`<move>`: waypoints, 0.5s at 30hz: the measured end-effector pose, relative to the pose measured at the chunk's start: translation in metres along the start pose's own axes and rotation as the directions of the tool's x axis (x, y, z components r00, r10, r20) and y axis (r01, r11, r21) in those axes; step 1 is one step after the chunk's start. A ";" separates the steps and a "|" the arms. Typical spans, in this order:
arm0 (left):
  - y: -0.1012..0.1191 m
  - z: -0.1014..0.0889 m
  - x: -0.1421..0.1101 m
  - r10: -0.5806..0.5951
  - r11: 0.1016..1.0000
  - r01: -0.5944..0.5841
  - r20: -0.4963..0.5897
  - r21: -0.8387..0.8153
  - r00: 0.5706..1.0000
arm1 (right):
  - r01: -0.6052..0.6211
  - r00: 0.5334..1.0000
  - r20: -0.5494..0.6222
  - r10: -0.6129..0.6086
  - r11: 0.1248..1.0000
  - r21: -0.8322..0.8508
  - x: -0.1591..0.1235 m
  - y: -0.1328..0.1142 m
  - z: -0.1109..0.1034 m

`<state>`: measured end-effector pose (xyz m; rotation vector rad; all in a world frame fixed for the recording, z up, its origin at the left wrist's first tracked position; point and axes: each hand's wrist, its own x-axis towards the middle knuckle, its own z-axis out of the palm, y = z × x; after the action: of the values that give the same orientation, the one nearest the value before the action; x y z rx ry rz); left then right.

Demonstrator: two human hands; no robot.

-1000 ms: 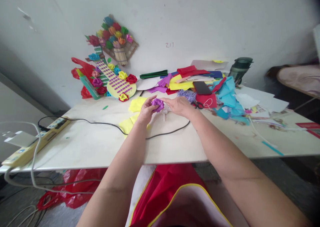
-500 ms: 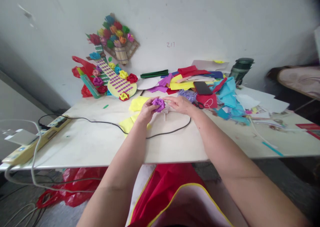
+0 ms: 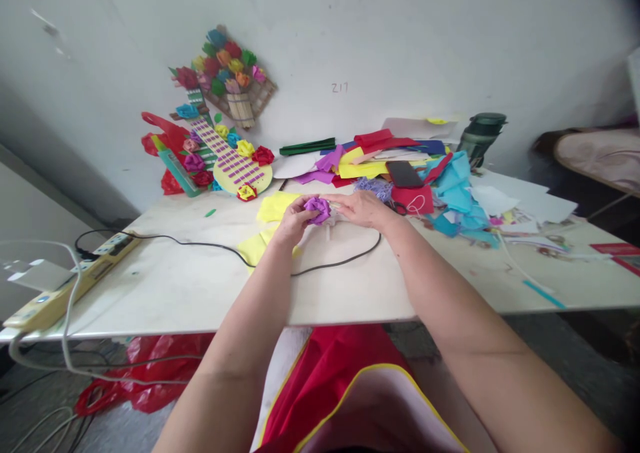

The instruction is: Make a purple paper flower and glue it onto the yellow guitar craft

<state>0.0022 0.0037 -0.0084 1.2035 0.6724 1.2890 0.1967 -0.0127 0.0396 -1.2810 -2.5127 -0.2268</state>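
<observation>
My left hand (image 3: 295,221) is closed around a purple paper flower (image 3: 318,210) with layered, crumpled petals, held just above the table. From the other side my right hand (image 3: 359,208) reaches over, its fingertips at the flower's upper right edge; thumb and forefinger look pinched there, though the exact contact is too small to make out. Below the flower, partly covered by the hands, lies a pale, translucent tool (image 3: 330,229) that I cannot identify clearly. Yellow paper pieces (image 3: 280,206) lie beside and partly under my left hand and wrist.
A black cable (image 3: 340,265) loops across the table (image 3: 350,300). At left stand a power strip (image 3: 95,266) and a guitar-shaped craft (image 3: 240,166) with paper flowers. Behind my right hand lie scissors (image 3: 399,208), a phone (image 3: 404,174), coloured paper (image 3: 457,193) and a bottle (image 3: 481,138).
The fingers of my right hand have shifted slightly left, further over the flower's top edge. My left hand keeps its hold on the flower. The whole view has shifted a little.
</observation>
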 end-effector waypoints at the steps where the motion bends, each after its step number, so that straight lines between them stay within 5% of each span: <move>1: 0.000 0.000 0.000 -0.003 1.000 0.003 0.002 -0.003 1.000 | 0.006 1.000 -0.009 -0.005 1.000 0.006 0.000 0.000 0.001; 15: 0.001 0.002 -0.001 -0.050 0.997 0.050 0.006 -0.055 0.999 | 0.023 0.994 -0.105 -0.010 0.991 0.131 0.002 0.001 0.010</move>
<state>0.0038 0.0018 -0.0070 1.1380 0.6560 1.2545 0.1941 -0.0074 0.0306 -1.1666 -2.4077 -0.1253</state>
